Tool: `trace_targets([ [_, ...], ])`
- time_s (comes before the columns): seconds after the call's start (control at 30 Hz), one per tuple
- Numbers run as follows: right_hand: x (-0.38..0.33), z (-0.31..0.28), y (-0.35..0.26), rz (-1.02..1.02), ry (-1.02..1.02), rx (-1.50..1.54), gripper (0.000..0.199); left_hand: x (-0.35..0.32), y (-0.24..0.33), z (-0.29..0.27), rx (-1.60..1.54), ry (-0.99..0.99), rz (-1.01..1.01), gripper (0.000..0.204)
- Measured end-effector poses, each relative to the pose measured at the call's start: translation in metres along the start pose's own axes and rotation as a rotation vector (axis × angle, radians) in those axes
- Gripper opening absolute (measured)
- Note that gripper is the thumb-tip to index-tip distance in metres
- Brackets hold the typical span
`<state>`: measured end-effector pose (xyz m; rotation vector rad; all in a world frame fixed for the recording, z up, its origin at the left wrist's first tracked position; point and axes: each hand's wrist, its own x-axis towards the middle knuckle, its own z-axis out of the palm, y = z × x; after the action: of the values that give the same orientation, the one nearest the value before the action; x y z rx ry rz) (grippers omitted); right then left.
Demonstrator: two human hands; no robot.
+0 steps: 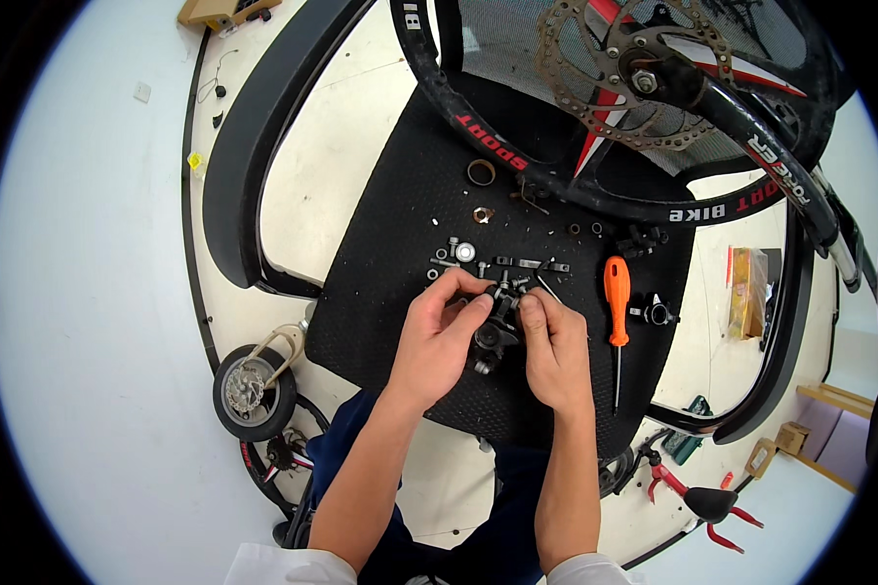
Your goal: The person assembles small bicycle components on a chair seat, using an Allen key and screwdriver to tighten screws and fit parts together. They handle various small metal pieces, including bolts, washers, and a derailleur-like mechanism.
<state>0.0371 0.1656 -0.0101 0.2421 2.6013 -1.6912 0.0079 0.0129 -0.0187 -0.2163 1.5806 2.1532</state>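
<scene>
My left hand (437,339) is closed, thumb and forefinger pinching the top of a dark metal bike part (490,336) that looks like a disc brake caliper. From the other side my right hand (556,353) closes on the same part, thumb and fingertips together. By the right fingertips a thin metal rod (548,286) sticks up; whether I hold it is unclear. Small bolts (504,278) show just above the part. Beyond my left fingers lie several bolts, nuts and a round silver washer (465,252). A flat black bracket (532,263) rests farther away.
An orange-handled screwdriver (617,292) lies right of my hands, beside a small black clamp (657,312). All this sits on a black chair seat (371,302). A bike wheel with a brake disc (644,83) and fork covers the far side. Armrests (229,166) flank the seat.
</scene>
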Motion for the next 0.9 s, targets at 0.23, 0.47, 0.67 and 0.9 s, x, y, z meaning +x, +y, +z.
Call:
trace_targets([
  [0.23,0.003,0.000,-0.009,-0.038,0.078,-0.095,0.020,-0.001,0.008,0.010,-0.302,0.043,-0.177,0.008],
  [0.47,0.002,-0.007,-0.011,-0.004,-0.034,-0.178,0.014,0.001,0.001,0.005,-0.149,0.072,-0.113,0.007],
  [0.67,0.004,-0.009,-0.004,0.051,-0.010,-0.151,0.018,0.000,-0.006,0.013,0.034,0.073,0.023,0.005],
  [0.9,0.006,-0.013,-0.003,0.151,0.013,0.042,0.023,-0.002,0.004,0.015,-0.067,0.063,-0.070,0.006],
])
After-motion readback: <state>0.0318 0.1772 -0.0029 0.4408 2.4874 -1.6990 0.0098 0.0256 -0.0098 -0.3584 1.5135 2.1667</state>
